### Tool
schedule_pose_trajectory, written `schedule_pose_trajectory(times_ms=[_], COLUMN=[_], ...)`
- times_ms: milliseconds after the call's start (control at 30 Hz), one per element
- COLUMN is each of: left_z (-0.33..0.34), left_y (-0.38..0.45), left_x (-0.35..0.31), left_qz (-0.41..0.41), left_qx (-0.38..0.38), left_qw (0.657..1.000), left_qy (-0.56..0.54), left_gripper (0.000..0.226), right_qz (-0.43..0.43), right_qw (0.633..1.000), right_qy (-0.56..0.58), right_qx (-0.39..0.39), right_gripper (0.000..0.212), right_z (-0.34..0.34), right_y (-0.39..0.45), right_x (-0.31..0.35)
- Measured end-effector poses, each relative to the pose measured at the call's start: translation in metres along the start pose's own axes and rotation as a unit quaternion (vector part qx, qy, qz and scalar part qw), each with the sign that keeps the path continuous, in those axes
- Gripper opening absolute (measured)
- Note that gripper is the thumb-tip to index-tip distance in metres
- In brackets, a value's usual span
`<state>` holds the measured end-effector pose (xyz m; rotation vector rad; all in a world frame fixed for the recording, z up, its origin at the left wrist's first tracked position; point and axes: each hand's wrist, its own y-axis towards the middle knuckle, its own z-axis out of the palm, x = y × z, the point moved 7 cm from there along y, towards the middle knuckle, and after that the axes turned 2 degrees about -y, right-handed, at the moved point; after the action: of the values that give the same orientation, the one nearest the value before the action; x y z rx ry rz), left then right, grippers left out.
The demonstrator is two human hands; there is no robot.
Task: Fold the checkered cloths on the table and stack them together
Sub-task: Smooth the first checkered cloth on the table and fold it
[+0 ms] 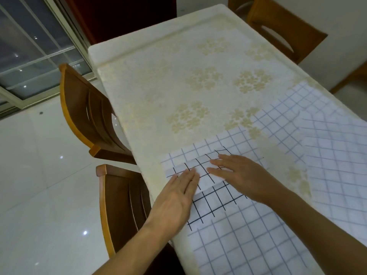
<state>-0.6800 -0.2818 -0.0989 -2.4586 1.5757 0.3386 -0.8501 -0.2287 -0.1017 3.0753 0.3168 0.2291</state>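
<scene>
A small folded white cloth with black grid lines (216,197) lies near the table's left edge, on top of a larger white cloth with faint blue-grey checks (248,243). My left hand (174,201) presses flat on the folded cloth's left side, fingers straight. My right hand (240,175) lies flat on its far part, fingers spread and straight. More pale checkered cloth (327,155) is spread over the table's right side, with one layer overlapping another.
The table (178,86) wears a cream cloth with gold flower clusters. Two wooden chairs (89,116) stand along its left side, the nearer chair (123,205) close to my left arm. Another chair (282,30) is at the far right. White floor tiles lie left.
</scene>
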Motion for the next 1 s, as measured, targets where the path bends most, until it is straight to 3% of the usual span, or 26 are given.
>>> schedule_pose_trajectory(times_ms=[100, 233, 500, 700, 800, 900, 1000], left_z=[0.019, 0.044, 0.086, 0.092, 0.08, 0.07, 0.079], left_y=[-0.016, -0.029, -0.045, -0.046, -0.027, 0.005, 0.025], left_x=[-0.021, -0.033, -0.04, -0.037, -0.027, -0.004, 0.017], left_qz=[0.023, 0.019, -0.007, -0.011, -0.01, -0.02, -0.009], left_qx=[0.046, 0.058, 0.156, 0.151, 0.09, 0.054, 0.064], left_qw=[0.999, 0.998, 0.988, 0.988, 0.996, 0.998, 0.996], left_qy=[-0.004, -0.012, -0.01, -0.024, -0.027, 0.02, 0.057], left_gripper=[0.082, 0.066, 0.077, 0.065, 0.054, 0.059, 0.068], right_qz=[0.002, 0.023, 0.049, 0.068, 0.098, 0.149, 0.211], right_qw=[1.0, 1.0, 0.998, 0.997, 0.995, 0.987, 0.977], right_qy=[0.005, 0.004, 0.025, 0.021, 0.026, 0.035, 0.026], right_qx=[-0.022, 0.003, -0.008, 0.001, -0.018, -0.053, -0.025], right_gripper=[0.065, 0.071, 0.057, 0.046, 0.044, 0.044, 0.057], right_z=[0.006, 0.035, 0.079, 0.091, 0.083, 0.072, 0.081], right_y=[-0.03, -0.062, -0.089, -0.104, -0.097, -0.074, -0.045], right_x=[0.009, 0.015, 0.031, 0.037, 0.032, 0.021, 0.008])
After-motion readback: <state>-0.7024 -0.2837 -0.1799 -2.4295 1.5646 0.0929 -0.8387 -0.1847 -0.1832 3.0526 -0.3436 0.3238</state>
